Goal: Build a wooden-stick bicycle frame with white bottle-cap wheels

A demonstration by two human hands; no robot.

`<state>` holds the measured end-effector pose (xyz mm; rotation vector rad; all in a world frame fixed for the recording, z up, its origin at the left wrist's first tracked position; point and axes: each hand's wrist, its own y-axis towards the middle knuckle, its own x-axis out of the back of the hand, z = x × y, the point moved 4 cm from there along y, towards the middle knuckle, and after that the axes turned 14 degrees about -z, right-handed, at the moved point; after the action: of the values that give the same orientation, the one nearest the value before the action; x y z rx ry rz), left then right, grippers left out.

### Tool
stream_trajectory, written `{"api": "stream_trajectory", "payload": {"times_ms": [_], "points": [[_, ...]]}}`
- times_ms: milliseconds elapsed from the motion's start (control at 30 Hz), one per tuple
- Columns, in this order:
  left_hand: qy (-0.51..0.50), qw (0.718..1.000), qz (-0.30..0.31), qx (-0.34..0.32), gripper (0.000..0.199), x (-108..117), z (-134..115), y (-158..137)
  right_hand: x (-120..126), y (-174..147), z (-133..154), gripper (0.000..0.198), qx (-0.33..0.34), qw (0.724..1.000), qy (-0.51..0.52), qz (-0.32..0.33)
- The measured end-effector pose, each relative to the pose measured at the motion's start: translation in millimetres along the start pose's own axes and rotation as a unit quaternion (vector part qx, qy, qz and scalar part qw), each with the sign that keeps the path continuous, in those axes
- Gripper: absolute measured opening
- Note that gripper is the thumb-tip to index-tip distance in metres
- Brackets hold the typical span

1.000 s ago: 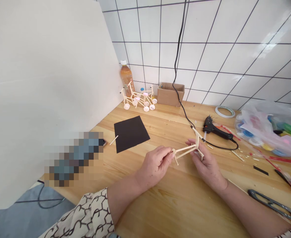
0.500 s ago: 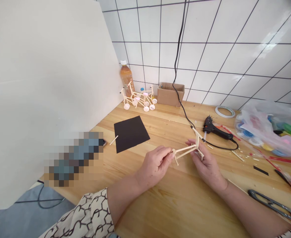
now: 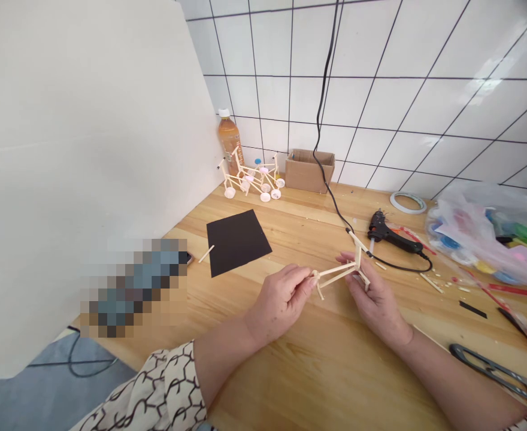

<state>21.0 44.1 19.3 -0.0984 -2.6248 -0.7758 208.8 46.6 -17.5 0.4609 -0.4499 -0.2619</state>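
The left hand (image 3: 281,299) pinches one end of a wooden-stick bicycle frame (image 3: 338,269) between thumb and fingertips. The right hand (image 3: 375,302) curls loosely about the other end, fingers behind it and thumb in front; how firmly it grips, I cannot tell. The frame is held tilted above the desk (image 3: 326,371), between the two hands. Just beyond the right hand lies a black hot glue gun (image 3: 393,236), near wood scraps. Past the left hand, a short stick (image 3: 206,254) lies against the edge of a black paper sheet (image 3: 239,242). Farther back stand stick bicycles with pale round wheels, a drink bottle (image 3: 228,130) and a cardboard box (image 3: 306,175).
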Motion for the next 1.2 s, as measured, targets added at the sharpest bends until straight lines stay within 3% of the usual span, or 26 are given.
{"api": "stream_trajectory", "payload": {"times_ms": [1200], "points": [[-0.003, 1.0, -0.009, 0.023, 0.016, 0.5, 1.9, -1.9, 0.7, -0.3, 2.5, 0.032, 0.016, 1.0, -0.012, 0.002]]}}
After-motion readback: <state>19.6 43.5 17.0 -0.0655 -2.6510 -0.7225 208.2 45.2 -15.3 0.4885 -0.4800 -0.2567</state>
